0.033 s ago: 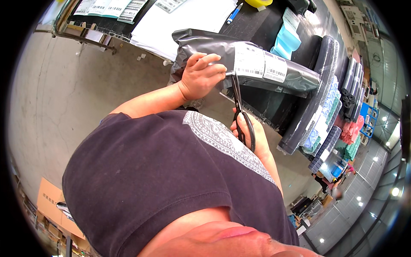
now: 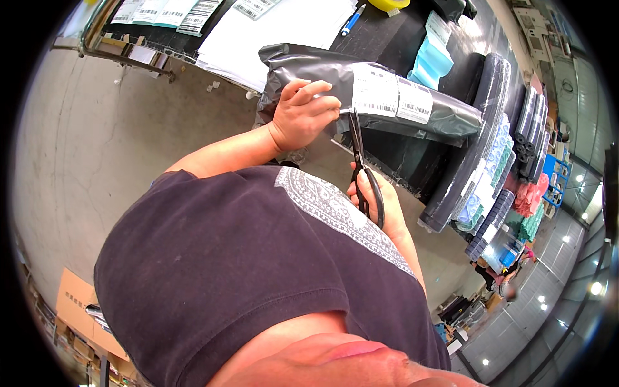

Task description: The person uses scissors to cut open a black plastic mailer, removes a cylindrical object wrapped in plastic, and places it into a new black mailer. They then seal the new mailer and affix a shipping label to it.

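A long package in dark grey plastic (image 2: 322, 64) lies along the near edge of the black table. White printed labels (image 2: 376, 90) are stuck on its upper face. My left hand (image 2: 304, 115) grips the plastic just left of the labels, fingers bent and thumb side toward the label edge. In my right hand (image 2: 380, 187) is a pair of black-handled scissors (image 2: 358, 145). Their blades point up to the package, with the tips at the plastic close to my left fingertips. Whether the tips have gone through the plastic, I cannot make out.
White paper sheets (image 2: 264, 42), a blue pen (image 2: 353, 20), a yellow tape roll (image 2: 390, 4) and a light-blue label strip (image 2: 431, 61) lie on the table (image 2: 380, 32). Large dark plastic-wrapped rolls (image 2: 464, 148) line its right side, beside folded patterned fabric (image 2: 493, 155). A person (image 2: 503, 284) is far off right.
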A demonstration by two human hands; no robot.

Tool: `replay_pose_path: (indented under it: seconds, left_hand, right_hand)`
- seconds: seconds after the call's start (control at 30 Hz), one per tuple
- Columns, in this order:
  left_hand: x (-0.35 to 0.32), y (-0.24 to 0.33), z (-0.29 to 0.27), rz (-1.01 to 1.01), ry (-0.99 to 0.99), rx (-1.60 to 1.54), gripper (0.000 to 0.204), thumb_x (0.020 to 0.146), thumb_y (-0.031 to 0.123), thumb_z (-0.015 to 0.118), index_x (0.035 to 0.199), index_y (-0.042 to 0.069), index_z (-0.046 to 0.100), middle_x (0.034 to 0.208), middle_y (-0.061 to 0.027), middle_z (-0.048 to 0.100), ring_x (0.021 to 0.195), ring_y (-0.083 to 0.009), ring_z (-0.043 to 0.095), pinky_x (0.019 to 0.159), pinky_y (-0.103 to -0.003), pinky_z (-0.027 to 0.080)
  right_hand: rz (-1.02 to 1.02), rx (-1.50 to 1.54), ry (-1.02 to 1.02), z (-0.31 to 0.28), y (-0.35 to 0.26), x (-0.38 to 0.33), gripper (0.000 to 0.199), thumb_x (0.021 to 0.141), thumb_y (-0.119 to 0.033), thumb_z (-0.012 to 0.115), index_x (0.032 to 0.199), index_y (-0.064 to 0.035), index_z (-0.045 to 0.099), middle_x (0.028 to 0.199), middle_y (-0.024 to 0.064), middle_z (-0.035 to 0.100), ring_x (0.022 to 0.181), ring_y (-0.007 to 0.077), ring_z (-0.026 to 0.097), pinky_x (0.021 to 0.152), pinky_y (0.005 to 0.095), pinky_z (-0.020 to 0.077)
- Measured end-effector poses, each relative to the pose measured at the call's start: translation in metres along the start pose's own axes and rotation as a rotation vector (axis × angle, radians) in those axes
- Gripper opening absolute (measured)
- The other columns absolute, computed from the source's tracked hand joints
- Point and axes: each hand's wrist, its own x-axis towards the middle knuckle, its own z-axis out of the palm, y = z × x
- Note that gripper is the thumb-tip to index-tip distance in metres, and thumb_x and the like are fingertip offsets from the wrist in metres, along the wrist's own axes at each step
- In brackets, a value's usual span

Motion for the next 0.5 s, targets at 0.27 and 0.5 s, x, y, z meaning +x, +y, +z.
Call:
replay_pose_path:
  seconds: [0.27, 0.5]
  left_hand:
    - [-0.002, -0.003, -0.006, 0.013, -0.015, -0.018, 0.011, 0.072, 0.015, 0.072, 0.082, 0.018, 0.069, 0.102, 0.0096, 0.066, 0.115, -0.0171, 0.054, 0.097, -0.038, 0.038]
    - [0.013, -0.004, -0.004, 0.064, -0.030, -0.015, 0.015, 0.075, 0.014, 0.068, 0.089, 0.018, 0.072, 0.107, 0.0054, 0.066, 0.117, -0.0225, 0.056, 0.099, -0.042, 0.037]
  right_hand:
    - [-0.027, -0.001, 0.008, 0.007, 0.007, -0.001, 0.041, 0.095, -0.032, 0.066, 0.128, -0.0074, 0.058, 0.079, -0.0026, 0.056, 0.063, 0.0030, 0.051, 0.057, 0.0183, 0.0418]
    - [-0.084, 0.057, -0.025, 0.004, -0.004, 0.003, 0.019, 0.096, -0.029, 0.063, 0.098, -0.0096, 0.064, 0.073, -0.0080, 0.052, 0.061, 0.0025, 0.043, 0.055, 0.0219, 0.0359]
